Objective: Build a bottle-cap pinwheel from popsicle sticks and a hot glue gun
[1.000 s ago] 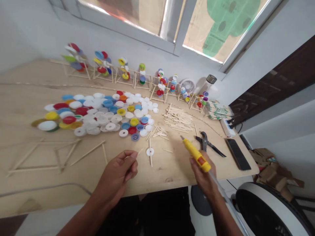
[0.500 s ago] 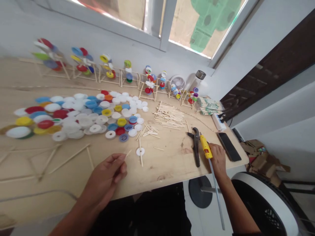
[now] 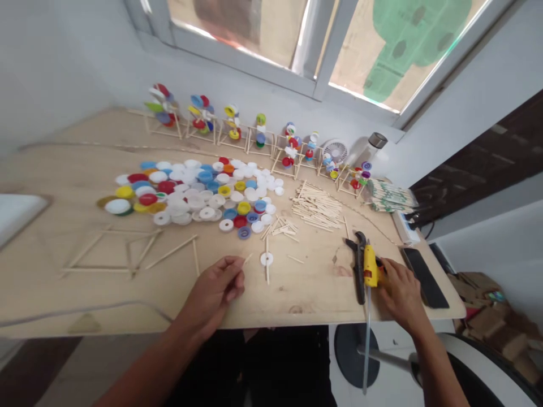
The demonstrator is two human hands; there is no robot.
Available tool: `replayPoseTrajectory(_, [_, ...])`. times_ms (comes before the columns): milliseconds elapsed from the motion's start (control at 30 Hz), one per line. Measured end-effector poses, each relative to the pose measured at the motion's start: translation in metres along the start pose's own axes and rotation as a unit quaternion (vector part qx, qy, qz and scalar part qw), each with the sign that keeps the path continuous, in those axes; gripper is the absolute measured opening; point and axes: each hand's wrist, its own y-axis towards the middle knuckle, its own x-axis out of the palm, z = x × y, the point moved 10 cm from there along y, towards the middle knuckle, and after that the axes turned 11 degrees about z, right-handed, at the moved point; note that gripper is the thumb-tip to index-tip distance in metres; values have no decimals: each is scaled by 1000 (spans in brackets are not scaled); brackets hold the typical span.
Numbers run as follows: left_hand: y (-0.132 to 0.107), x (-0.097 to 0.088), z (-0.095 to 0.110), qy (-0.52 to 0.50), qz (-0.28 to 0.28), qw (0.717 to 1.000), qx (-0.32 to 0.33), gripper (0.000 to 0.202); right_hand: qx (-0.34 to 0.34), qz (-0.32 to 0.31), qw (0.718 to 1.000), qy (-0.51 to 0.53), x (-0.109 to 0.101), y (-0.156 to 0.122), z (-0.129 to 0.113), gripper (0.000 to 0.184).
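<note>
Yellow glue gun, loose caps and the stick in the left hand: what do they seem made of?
Glue gun: probably hard plastic, smooth; its body is even, bright yellow.
Caps: likely moulded plastic, smooth; solid colours and round rims show.
Stick, in the left hand: looks like bare wood, matte and pale tan; its grain is too small to make out.

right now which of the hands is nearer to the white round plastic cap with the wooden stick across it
Left. The left hand is just left of the cap, not touching; the right hand is far to its right, at the yellow plastic glue gun.
</note>
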Motion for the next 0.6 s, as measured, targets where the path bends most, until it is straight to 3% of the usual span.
replayPoseTrajectory(100, [-2,0,-1,-27,-2,1000,-11,47,100,96,987,84,-38,5,-13,38])
replayPoseTrajectory(167, [-6,3,-1,-43,-8,999,-22,47,187,124,951,211,-47,5,-43,30])
replayPoseTrajectory(267, [-15,10,-3,-65,-19,997,-37,47,235,38,862,447,-23,12,-132,21])
replayPoseTrajectory(367, [-28,17,-6,-87,-37,994,-47,45,254,-44,757,601,3,21,-215,19])
replayPoseTrajectory(467, [-40,24,-11,-108,-61,991,-54,45,289,-67,695,655,17,26,-253,16])
replayPoseTrajectory(600, [-48,30,-15,-136,-77,986,-58,44,344,-81,618,702,24,27,-267,20])
